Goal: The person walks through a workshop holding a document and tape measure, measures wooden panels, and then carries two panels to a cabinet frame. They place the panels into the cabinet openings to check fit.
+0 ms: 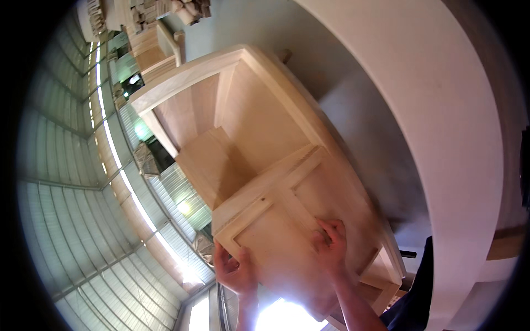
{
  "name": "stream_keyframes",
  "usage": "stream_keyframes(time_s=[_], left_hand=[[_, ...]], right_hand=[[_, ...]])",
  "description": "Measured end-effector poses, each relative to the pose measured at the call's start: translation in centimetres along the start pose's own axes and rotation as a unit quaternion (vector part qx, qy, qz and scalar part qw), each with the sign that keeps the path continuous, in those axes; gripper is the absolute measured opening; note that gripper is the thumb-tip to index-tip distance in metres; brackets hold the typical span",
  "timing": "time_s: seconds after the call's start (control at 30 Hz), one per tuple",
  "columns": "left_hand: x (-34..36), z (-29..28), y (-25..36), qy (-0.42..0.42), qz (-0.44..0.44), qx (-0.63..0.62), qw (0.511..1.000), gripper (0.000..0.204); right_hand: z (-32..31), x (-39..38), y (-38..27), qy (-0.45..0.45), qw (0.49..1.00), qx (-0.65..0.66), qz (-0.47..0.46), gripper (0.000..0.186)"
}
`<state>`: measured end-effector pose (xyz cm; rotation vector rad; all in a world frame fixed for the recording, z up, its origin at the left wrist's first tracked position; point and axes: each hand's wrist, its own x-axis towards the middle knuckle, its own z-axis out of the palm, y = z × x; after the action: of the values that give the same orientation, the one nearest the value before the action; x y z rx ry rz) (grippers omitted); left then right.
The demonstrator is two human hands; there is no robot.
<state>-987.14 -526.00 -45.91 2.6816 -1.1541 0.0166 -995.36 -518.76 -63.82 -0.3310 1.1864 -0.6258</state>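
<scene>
A large cabinet (265,91) of pale unfinished wood lies tilted across the middle, its far half an open compartment. Over its near half is a framed wooden panel (276,237) with recessed fields. My left hand (234,270) has its fingers curled round the panel's left edge, near the corner of its frame. My right hand (331,245) is closed, thumb and fingers pinched together against the panel's middle upright. Whether the right fingertips grip the wood or only press on it is hard to make out. Glare washes out the panel's near end.
A broad pale curved surface (441,110) sweeps down the right side. Grey floor (359,127) shows between it and the cabinet. Stacked wooden pieces (146,14) and other wooden furniture (152,52) stand at the far left. A corrugated wall (72,220) fills the left.
</scene>
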Motion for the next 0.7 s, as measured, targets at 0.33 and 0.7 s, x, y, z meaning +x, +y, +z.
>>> stream_keyframes(time_s=[0.33, 0.7], left_hand=[[-0.1, -0.2, 0.3, -0.007, -0.014, 0.059, 0.998, 0.068], [-0.3, 0.6, 1.4, 0.009, -0.052, 0.007, 0.999, 0.063]], right_hand=[[-0.4, 0.0, 0.3, -0.017, 0.998, 0.055, 0.015, 0.033], [-0.3, -0.6, 0.2, -0.015, 0.981, 0.157, 0.111, 0.036]])
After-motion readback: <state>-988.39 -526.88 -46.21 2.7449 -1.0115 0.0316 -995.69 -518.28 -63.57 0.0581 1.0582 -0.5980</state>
